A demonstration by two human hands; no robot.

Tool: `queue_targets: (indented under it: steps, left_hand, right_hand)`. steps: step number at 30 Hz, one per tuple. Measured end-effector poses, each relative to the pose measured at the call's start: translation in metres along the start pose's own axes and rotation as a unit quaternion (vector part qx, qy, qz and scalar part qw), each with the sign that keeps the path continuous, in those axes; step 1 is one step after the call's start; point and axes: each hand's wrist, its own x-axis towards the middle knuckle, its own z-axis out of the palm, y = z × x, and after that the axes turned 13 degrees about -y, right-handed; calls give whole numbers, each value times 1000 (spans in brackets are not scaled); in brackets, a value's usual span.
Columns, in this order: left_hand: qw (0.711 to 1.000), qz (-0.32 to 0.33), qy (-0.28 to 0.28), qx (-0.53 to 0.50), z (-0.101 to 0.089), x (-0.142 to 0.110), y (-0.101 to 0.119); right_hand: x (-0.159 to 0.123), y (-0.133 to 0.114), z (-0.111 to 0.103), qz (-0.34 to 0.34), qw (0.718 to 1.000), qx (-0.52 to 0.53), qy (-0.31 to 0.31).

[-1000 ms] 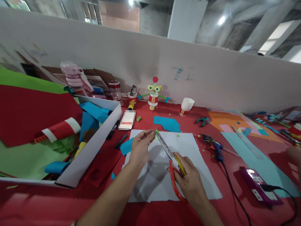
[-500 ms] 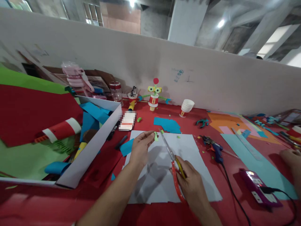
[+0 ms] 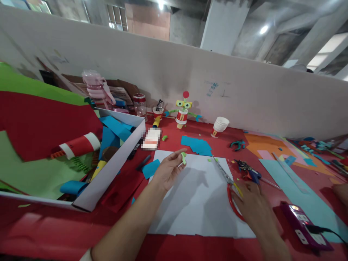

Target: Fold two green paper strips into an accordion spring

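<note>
My left hand (image 3: pixel 168 170) is closed in a pinch on a small light-green paper piece (image 3: pixel 183 158), held over the white paper sheet (image 3: pixel 187 203). On the sheet's right side are the scissors (image 3: pixel 224 174), with red and yellow handles and their blades pointing away from me. My right hand (image 3: pixel 254 203) is blurred by motion at the scissors' handles, close to the blue glue gun (image 3: pixel 254 176). Its fingers are partly hidden, so I cannot tell whether it still grips the scissors. Small green scraps (image 3: pixel 209 160) lie near the blade tips.
A white box (image 3: pixel 116 163) with craft paper and cups stands left. A paper-cup figure (image 3: pixel 181 116), stacked cups (image 3: pixel 220 125) and blue paper (image 3: pixel 196 145) are behind the sheet. Pliers (image 3: pixel 237 145) and a purple power strip (image 3: pixel 304 224) are right. Another person's hand (image 3: pixel 341 192) shows at the right edge.
My right hand has moved right with the scissors, which now sit farther from my left hand. The left hand still pinches the green piece, shifted slightly right, as the view has moved a little.
</note>
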Motion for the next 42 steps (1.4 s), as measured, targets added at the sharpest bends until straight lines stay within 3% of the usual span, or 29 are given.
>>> queue_targets:
  steps: [3, 6, 10, 15, 18, 20, 28, 32, 34, 42]
  left_hand:
    - [1000, 0, -1, 18, 2, -1, -4]
    - [999, 6, 7, 36, 6, -2, -9]
    - [997, 2, 7, 72, 8, -5, -12]
    - [992, 2, -5, 125, 7, -5, -14]
    - [988, -1, -19, 152, 8, -5, -15]
    - [986, -6, -22, 165, 8, -5, -15]
    - [988, -59, -4, 144, 3, -3, -11]
    - [989, -109, 25, 94, 2, -2, -7]
    - [988, -134, 21, 69, 1, -1, -6]
    - [987, -137, -6, 84, 4, -3, -6]
  right_hand:
    - [14, -39, -15, -23, 990, 136, 10]
    - [32, -91, -24, -67, 930, 360, -33]
    - [51, -131, -14, -107, 856, 505, -13]
    - [58, -128, 5, -62, 783, 619, -21]
    - [58, -125, 6, -55, 737, 672, -50]
    - [57, -125, 5, -56, 721, 688, -53]
    - [55, -126, 10, -79, 710, 698, -52]
    - [56, -124, 13, -107, 728, 675, -49]
    - [57, -124, 11, -99, 721, 683, -57]
    - [57, -127, 7, -36, 574, 808, -126]
